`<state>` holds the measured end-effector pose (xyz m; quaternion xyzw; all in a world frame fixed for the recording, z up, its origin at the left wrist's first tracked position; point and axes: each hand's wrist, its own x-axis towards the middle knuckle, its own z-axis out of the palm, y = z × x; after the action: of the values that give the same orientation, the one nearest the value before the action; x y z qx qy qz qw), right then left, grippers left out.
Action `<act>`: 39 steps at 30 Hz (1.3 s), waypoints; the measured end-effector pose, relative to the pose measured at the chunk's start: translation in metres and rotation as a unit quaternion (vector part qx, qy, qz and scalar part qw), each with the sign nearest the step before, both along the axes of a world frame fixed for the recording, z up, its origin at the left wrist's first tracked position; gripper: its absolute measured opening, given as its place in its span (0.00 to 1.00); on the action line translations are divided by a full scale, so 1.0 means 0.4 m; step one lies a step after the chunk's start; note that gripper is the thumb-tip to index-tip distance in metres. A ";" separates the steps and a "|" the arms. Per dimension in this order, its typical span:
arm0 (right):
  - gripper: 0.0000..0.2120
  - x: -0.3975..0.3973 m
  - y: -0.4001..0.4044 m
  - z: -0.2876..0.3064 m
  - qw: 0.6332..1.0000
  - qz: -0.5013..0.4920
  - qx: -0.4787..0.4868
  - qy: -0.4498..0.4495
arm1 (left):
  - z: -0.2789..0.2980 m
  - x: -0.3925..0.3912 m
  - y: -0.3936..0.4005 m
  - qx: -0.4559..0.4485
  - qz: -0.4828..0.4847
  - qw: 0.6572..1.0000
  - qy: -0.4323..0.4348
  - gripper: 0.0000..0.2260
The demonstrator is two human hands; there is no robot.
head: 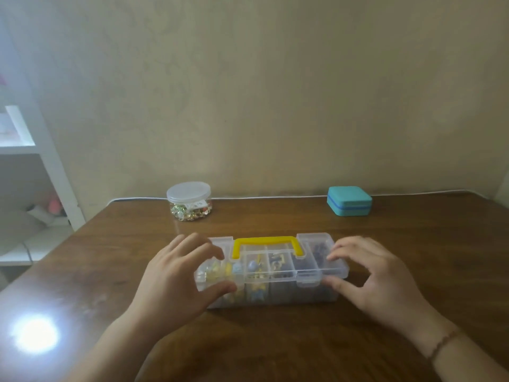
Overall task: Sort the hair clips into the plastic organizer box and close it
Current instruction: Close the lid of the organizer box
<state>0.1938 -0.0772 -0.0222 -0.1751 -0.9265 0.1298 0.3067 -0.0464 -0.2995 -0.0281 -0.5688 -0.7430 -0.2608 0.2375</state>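
Fingers (192,245) of the left hand (176,274) lie curled over the left end of the plastic organizer box (271,271), and the thumb sits on the front edge just under them, so this hand pinches the lid (278,260) there. On the other side, the right hand (377,274) does the same thing. Its fingers touch the top of the right end, and its thumb presses the front edge right by the small clasp (309,282).

Between the two sets of fingers sits the box on the brown table (110,271). The lid is down over it. Through the clear lid the hair clips (256,267) show, yellow ones near the left fingers, blue ones in the middle, dark ones near the right fingers. A yellow handle (268,244) lies on top, between the hands and a little past the fingertips.

The sorting looks done, and the step now seems to be shutting the box tight. To do it well, I think both thumbs should push up on the clasps while the fingers push down on top, both sides together, so the lid does not tip. I cannot tell if the clasps have snapped shut yet. Pressing slowly should keep the box from sliding.

Far past the fingers, by the wall, stand a round clear jar (189,201) with shiny bits inside and a small teal case (349,201).
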 end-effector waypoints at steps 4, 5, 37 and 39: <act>0.10 -0.015 0.010 -0.004 1.000 -0.004 -0.019 0.002 | -0.004 -0.008 0.035 -0.006 0.061 0.998 -0.009 0.18; 0.10 -0.027 0.021 0.000 1.000 -0.015 -0.021 -0.009 | 0.001 -0.014 0.054 -0.013 0.077 0.997 -0.002 0.17; 0.34 -0.328 0.524 -0.060 0.923 -0.360 -0.081 -0.109 | -0.031 -0.490 0.362 0.037 0.321 0.897 -0.302 0.38; 0.35 -0.319 0.532 -0.079 0.928 -0.353 -0.093 -0.078 | -0.026 -0.490 0.360 0.065 0.306 0.900 -0.303 0.36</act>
<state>0.0661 0.1355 -0.0540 -0.5285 -0.8092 0.0846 0.2423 -0.2423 -0.1554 -0.0385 -0.1903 -0.8976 -0.3834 0.1052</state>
